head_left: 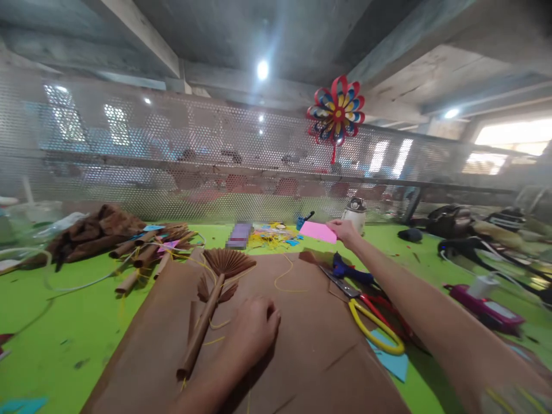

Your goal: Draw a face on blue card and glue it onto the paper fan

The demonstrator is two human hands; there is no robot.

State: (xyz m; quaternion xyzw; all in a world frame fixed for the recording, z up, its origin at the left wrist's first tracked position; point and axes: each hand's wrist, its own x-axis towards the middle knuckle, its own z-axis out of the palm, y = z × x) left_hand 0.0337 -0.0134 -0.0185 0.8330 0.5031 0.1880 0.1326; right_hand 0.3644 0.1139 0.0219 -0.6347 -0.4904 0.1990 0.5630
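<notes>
1. Your left hand (252, 330) rests loosely curled, holding nothing, on the brown paper sheet (302, 345), just right of the paper fan flower (215, 287).
2. Yellow-handled scissors (371, 322) lie at the sheet's right edge.
3. Your right hand (345, 230), beyond the sheet's far edge, pinches the pink paper (318, 231).

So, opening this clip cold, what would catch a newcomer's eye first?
Probably the red, blue and yellow paper pinwheel hanging on the mesh fence above the bright green table. Next, the right hand stretched far across, gripping a pink paper sheet. Nearer, the left hand rests curled on brown paper beside a brown paper fan flower.
</notes>
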